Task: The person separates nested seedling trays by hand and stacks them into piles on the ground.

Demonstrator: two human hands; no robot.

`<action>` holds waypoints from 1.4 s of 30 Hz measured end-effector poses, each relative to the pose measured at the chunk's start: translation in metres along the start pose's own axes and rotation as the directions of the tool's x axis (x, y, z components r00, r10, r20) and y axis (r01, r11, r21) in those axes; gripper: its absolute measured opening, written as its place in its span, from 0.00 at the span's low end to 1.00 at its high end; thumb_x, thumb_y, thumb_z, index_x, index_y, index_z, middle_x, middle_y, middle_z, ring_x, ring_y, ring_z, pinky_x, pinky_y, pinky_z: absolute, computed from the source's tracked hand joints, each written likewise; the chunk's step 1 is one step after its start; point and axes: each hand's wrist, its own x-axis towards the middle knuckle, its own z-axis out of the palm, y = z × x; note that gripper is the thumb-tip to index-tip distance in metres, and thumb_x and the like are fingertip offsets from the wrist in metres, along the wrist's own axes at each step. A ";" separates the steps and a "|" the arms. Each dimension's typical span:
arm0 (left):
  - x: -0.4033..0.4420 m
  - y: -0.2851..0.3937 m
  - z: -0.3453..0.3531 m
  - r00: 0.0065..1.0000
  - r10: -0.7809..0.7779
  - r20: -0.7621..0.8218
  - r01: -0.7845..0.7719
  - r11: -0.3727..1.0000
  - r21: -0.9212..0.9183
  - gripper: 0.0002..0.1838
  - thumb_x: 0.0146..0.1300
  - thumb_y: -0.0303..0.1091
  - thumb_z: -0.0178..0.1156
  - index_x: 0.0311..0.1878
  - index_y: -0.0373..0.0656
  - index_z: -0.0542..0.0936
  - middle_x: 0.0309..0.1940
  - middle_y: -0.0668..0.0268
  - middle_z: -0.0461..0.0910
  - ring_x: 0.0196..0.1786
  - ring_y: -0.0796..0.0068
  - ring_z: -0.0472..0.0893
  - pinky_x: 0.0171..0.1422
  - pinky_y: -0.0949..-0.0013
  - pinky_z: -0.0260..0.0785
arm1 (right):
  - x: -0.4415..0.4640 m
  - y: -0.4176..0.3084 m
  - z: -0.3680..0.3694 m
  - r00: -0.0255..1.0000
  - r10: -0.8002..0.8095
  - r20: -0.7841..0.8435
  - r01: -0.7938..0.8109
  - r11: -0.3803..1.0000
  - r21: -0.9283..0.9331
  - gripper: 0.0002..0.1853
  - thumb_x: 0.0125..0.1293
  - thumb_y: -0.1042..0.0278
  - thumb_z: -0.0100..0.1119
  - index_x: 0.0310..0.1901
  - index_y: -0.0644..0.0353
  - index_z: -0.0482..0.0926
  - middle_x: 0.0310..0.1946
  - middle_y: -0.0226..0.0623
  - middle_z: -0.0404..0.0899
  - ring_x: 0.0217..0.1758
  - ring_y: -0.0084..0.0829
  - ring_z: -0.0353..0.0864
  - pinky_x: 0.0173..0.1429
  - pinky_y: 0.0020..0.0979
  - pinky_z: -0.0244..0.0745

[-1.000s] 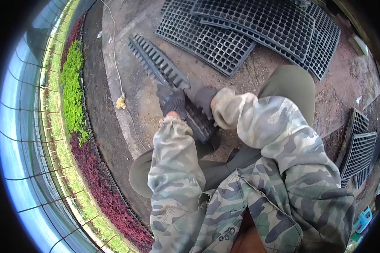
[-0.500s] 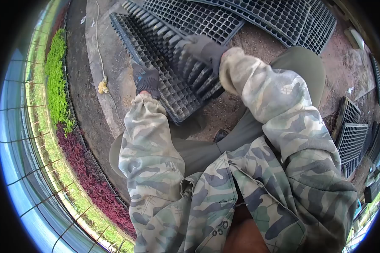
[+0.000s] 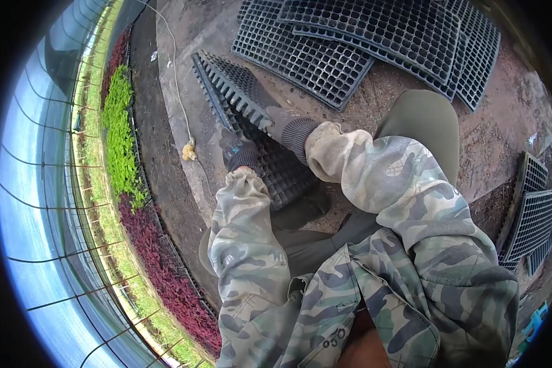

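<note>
Two black cell trays (image 3: 277, 168) stand tilted between my knees, their far ends pointing to the upper left and slightly apart. My left hand (image 3: 238, 150), in a dark glove, grips the left edge of the trays. On the right side, my right hand (image 3: 288, 127), also gloved, holds the edge of the upper tray (image 3: 236, 80). The fingertips of both hands are partly hidden behind the trays.
Overlapping black cell trays (image 3: 374, 37) lie on the ground ahead. More trays (image 3: 530, 224) lie at the right. A rope (image 3: 176, 92) with a yellowish lump (image 3: 189, 151) runs along the left, beside green plants (image 3: 119, 135) and red plants (image 3: 159, 270).
Half a second ago the two trays were spread apart with their cells showing; now they are closer together and more upright. My right hand has moved down toward my left hand.
</note>
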 end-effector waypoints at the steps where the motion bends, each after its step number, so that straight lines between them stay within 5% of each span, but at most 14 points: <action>1: -0.001 0.010 -0.001 1.000 -0.008 0.015 0.008 1.000 -0.009 0.29 0.57 0.31 0.58 0.62 0.36 0.62 0.50 0.40 0.72 0.51 0.41 0.78 0.55 0.50 0.73 | 0.000 0.004 -0.014 0.998 0.035 -0.047 -0.037 0.999 -0.029 0.21 0.70 0.51 0.45 0.52 0.59 0.73 0.48 0.50 0.79 0.54 0.48 0.79 0.57 0.45 0.73; 4: -0.009 0.023 -0.003 0.999 -0.030 0.023 0.032 0.997 -0.066 0.30 0.57 0.33 0.59 0.62 0.37 0.62 0.50 0.41 0.72 0.52 0.40 0.77 0.56 0.50 0.73 | -0.031 0.003 -0.075 0.991 0.059 -0.119 -0.071 0.993 -0.098 0.21 0.68 0.50 0.47 0.53 0.56 0.73 0.44 0.47 0.82 0.51 0.46 0.80 0.56 0.44 0.73; 8: -0.018 0.038 -0.012 0.996 -0.041 0.080 0.049 0.994 -0.095 0.31 0.56 0.35 0.59 0.63 0.40 0.64 0.53 0.43 0.71 0.53 0.40 0.76 0.57 0.48 0.71 | -0.078 -0.007 -0.123 0.952 -0.143 -0.271 0.172 0.981 0.088 0.17 0.66 0.59 0.52 0.52 0.57 0.74 0.42 0.48 0.80 0.48 0.46 0.79 0.52 0.41 0.72; 12: -0.013 0.036 0.007 0.997 -0.004 0.080 0.012 0.995 -0.103 0.40 0.55 0.40 0.58 0.71 0.42 0.57 0.58 0.40 0.69 0.59 0.40 0.73 0.62 0.50 0.67 | -0.130 -0.050 -0.177 0.885 -0.297 -0.359 0.178 0.927 -0.329 0.34 0.62 0.60 0.58 0.70 0.45 0.59 0.44 0.45 0.74 0.45 0.41 0.79 0.49 0.39 0.76; 13: -0.013 0.038 0.003 0.996 -0.014 0.087 0.023 0.995 -0.096 0.39 0.54 0.39 0.58 0.70 0.41 0.58 0.59 0.40 0.69 0.59 0.41 0.73 0.62 0.51 0.67 | -0.136 -0.048 -0.181 0.571 -0.602 -0.558 0.308 0.788 -0.533 0.22 0.66 0.54 0.54 0.58 0.53 0.72 0.33 0.39 0.76 0.35 0.33 0.81 0.42 0.35 0.78; 19: -0.008 0.029 0.003 0.998 0.032 0.059 -0.026 0.994 -0.106 0.36 0.54 0.36 0.57 0.68 0.40 0.61 0.56 0.41 0.69 0.57 0.41 0.74 0.60 0.50 0.68 | -0.221 -0.079 -0.281 0.598 -0.521 -0.609 0.276 0.847 -0.454 0.24 0.73 0.46 0.43 0.33 0.58 0.79 0.13 0.24 0.67 0.13 0.19 0.68 0.18 0.25 0.71; 20: 0.000 0.018 0.018 0.998 0.067 -0.010 -0.067 0.993 -0.097 0.36 0.55 0.35 0.56 0.69 0.44 0.60 0.53 0.43 0.71 0.52 0.39 0.77 0.56 0.48 0.70 | -0.222 -0.049 -0.286 0.320 -0.787 -0.527 0.088 0.579 -0.811 0.16 0.71 0.58 0.51 0.54 0.56 0.77 0.17 0.28 0.70 0.14 0.20 0.69 0.18 0.23 0.70; 21: 0.021 -0.005 0.046 0.996 0.085 0.005 -0.084 0.991 -0.105 0.36 0.55 0.35 0.56 0.69 0.44 0.60 0.53 0.43 0.71 0.52 0.39 0.77 0.56 0.48 0.70 | -0.253 -0.052 -0.296 0.698 -0.120 -0.706 0.055 0.992 -0.114 0.23 0.73 0.44 0.44 0.45 0.56 0.78 0.23 0.32 0.72 0.21 0.20 0.75 0.18 0.23 0.71; 23: 0.062 -0.043 0.107 0.977 0.170 -0.129 -0.168 0.985 0.032 0.38 0.54 0.34 0.56 0.70 0.44 0.59 0.52 0.42 0.72 0.53 0.40 0.77 0.56 0.48 0.70 | -0.276 0.003 -0.301 0.255 -0.682 -0.685 -0.013 0.706 -0.708 0.23 0.65 0.59 0.61 0.59 0.57 0.74 0.31 0.36 0.76 0.23 0.22 0.75 0.22 0.22 0.72; 30: -0.006 0.006 0.020 0.999 0.037 -0.010 -0.038 0.963 -0.267 0.35 0.53 0.31 0.58 0.67 0.41 0.63 0.54 0.47 0.72 0.51 0.47 0.77 0.55 0.54 0.71 | -0.329 0.162 -0.286 0.151 -0.198 -0.969 -0.409 0.879 -0.243 0.25 0.67 0.60 0.53 0.65 0.55 0.68 0.39 0.49 0.76 0.39 0.40 0.79 0.45 0.42 0.76; 33: -0.012 0.009 0.013 0.995 0.088 -0.035 -0.095 0.897 -0.431 0.34 0.52 0.30 0.59 0.65 0.39 0.64 0.54 0.48 0.73 0.51 0.50 0.77 0.55 0.56 0.71 | -0.307 0.211 -0.284 0.138 0.123 -0.983 -0.459 0.887 0.046 0.27 0.66 0.52 0.55 0.65 0.52 0.68 0.44 0.53 0.78 0.48 0.48 0.80 0.52 0.41 0.74; 38: -0.018 0.009 0.007 0.984 0.147 -0.098 -0.175 0.731 -0.659 0.32 0.51 0.28 0.61 0.63 0.36 0.66 0.53 0.50 0.73 0.50 0.54 0.77 0.55 0.59 0.70 | -0.231 0.224 -0.287 0.288 0.279 -0.916 -0.668 0.744 0.017 0.29 0.64 0.50 0.54 0.64 0.52 0.67 0.47 0.55 0.77 0.49 0.53 0.78 0.57 0.47 0.71; 39: -0.020 0.009 0.007 0.982 0.153 -0.110 -0.186 0.691 -0.699 0.32 0.51 0.28 0.61 0.62 0.36 0.66 0.53 0.50 0.73 0.50 0.54 0.77 0.55 0.60 0.70 | -0.212 0.220 -0.293 0.338 0.456 -0.823 -0.722 0.686 0.084 0.26 0.63 0.52 0.54 0.61 0.53 0.69 0.50 0.55 0.75 0.52 0.51 0.78 0.60 0.48 0.70; 42: -0.024 0.007 0.006 0.979 0.137 -0.153 -0.205 0.567 -0.798 0.31 0.51 0.27 0.62 0.60 0.34 0.67 0.52 0.51 0.74 0.49 0.57 0.77 0.56 0.62 0.70 | -0.180 0.119 -0.279 0.524 0.379 -0.763 -0.807 0.506 -0.303 0.24 0.65 0.52 0.50 0.59 0.53 0.71 0.58 0.46 0.71 0.60 0.44 0.74 0.65 0.44 0.68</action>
